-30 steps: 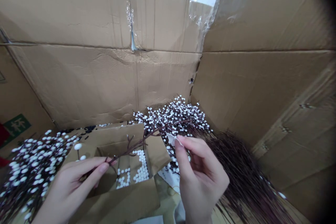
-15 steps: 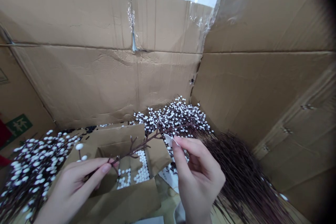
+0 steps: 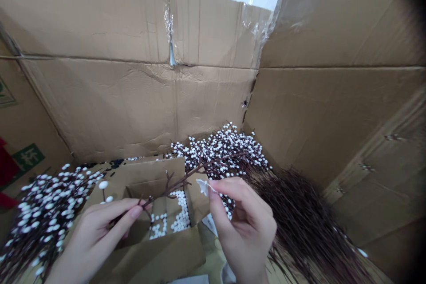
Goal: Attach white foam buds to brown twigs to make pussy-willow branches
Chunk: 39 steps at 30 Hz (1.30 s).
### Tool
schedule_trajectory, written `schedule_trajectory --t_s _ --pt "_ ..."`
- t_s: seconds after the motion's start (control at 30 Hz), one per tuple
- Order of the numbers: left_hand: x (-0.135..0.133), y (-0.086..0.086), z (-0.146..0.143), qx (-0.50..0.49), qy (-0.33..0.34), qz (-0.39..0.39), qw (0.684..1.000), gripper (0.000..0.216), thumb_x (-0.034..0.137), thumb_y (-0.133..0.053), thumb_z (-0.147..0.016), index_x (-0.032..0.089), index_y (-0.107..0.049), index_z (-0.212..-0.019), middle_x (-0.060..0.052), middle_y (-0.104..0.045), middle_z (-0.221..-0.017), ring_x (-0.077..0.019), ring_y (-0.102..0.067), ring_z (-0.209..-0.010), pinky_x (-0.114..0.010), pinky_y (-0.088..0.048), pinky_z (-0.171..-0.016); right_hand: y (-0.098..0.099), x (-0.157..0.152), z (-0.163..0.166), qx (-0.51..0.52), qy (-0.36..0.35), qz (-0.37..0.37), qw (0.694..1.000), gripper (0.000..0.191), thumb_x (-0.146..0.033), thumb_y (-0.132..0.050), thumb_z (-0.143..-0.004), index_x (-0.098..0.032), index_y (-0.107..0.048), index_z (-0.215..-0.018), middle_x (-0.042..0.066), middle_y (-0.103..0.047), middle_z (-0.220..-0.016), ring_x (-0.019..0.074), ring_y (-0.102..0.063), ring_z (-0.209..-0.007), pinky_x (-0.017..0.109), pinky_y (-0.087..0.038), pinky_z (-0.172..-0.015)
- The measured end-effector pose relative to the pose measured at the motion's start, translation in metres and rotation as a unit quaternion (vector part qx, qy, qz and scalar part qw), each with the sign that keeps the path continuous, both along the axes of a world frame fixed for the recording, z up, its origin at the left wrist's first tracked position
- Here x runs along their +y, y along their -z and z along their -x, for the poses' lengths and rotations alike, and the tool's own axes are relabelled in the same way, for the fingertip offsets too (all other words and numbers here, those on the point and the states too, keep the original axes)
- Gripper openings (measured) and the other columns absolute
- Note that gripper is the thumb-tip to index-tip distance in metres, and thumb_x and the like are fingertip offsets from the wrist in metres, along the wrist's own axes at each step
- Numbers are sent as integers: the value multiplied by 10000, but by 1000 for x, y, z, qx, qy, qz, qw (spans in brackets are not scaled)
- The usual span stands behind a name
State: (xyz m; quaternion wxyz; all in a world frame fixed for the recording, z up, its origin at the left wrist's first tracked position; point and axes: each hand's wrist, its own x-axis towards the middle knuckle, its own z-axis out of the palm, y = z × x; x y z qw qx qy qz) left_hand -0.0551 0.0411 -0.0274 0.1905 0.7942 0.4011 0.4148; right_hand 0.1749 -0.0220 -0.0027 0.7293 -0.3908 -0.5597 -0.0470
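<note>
My left hand (image 3: 100, 230) pinches a brown, forked artificial twig (image 3: 181, 181) between thumb and fingers. The twig slants up to the right, over an open cardboard box (image 3: 156, 253). Two white berries (image 3: 103, 185) on short stems stick up above my left hand. Between the thumb and forefinger of my right hand (image 3: 241, 219) is a small, crumpled white scrap (image 3: 202, 186), whose material I cannot make out. It is just below the twig, apart from it. Loose white balls (image 3: 181, 217) lie in the box's compartments.
White-berried branches (image 3: 46, 208) are piled at the left, with another bunch (image 3: 222, 146) behind the box. Bare dark stems (image 3: 309, 222) lie at the right. Tall cardboard walls (image 3: 133, 97) enclose the back and sides. Some white paper (image 3: 209, 224) lies beside the box.
My right hand has moved slightly left with the white scrap, toward the middle of the twig. My left hand keeps its hold almost unmoved.
</note>
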Motion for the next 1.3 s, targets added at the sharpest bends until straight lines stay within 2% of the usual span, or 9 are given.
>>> schedule_trajectory --t_s 0.17,0.33,0.47,0.63,0.8,0.93,1.1,1.3 --pt "-1 -1 -1 2 -6 -6 1000 215 451 -638 -855 319 -808 -869 42 -760 -670 -103 -570 -429 -145 -459 -433 -1 2 4 -19 -5 4 1000 251 -1 -600 -802 -225 -694 -864 -4 -716 -719 147 -664 -644 272 -551 -557" --pt "-3 -6 -2 12 -7 -19 1000 225 430 -617 -866 306 -803 -840 51 -696 -550 -110 -566 -416 -151 -449 -423 0 3 5 -4 8 11 1000 251 10 -620 -782 -223 -696 -836 -20 -715 -716 123 -661 -637 237 -545 -565" --pt "-5 -8 -4 11 -7 -7 1000 227 421 -612 -865 295 -796 -819 43 -730 -604 -115 -577 -426 -165 -468 -441 0 2 5 -3 -1 10 1000 255 8 -622 -780 -226 -702 -842 -21 -718 -716 126 -665 -634 234 -543 -557" --pt "-5 -10 -7 13 -16 -23 1000 248 419 -605 -865 287 -800 -786 48 -612 -472 -122 -539 -408 -176 -429 -410 0 3 5 1 2 9 1000 256 3 -623 -775 -229 -709 -841 -17 -716 -705 133 -665 -619 246 -547 -546" --pt "-5 -8 -7 19 -19 -27 999 254 399 -592 -874 271 -802 -811 54 -555 -444 -118 -521 -400 -179 -414 -414 0 3 6 0 -9 12 1000 252 11 -627 -768 -219 -710 -830 -22 -706 -696 116 -660 -618 218 -546 -549" --pt "-6 -9 -7 14 -18 -27 999 251 389 -599 -871 258 -802 -802 46 -592 -466 -118 -534 -407 -177 -417 -415 2 3 7 18 -5 10 1000 258 11 -633 -765 -225 -713 -832 -20 -711 -703 125 -661 -620 229 -551 -550" --pt "-9 -20 -12 11 -2 -14 1000 263 380 -590 -867 243 -783 -750 30 -696 -541 -114 -574 -396 -170 -446 -414 3 2 5 41 7 -3 999 259 5 -642 -766 -231 -714 -843 -14 -708 -698 141 -663 -627 246 -551 -542" --pt "-10 -25 -14 32 -3 -23 999 333 376 -525 -903 220 -733 -695 49 -556 -426 -116 -555 -380 -171 -413 -403 3 6 8 17 1 34 999 198 -36 -635 -779 -218 -711 -788 0 -713 -679 148 -660 -586 255 -550 -524"
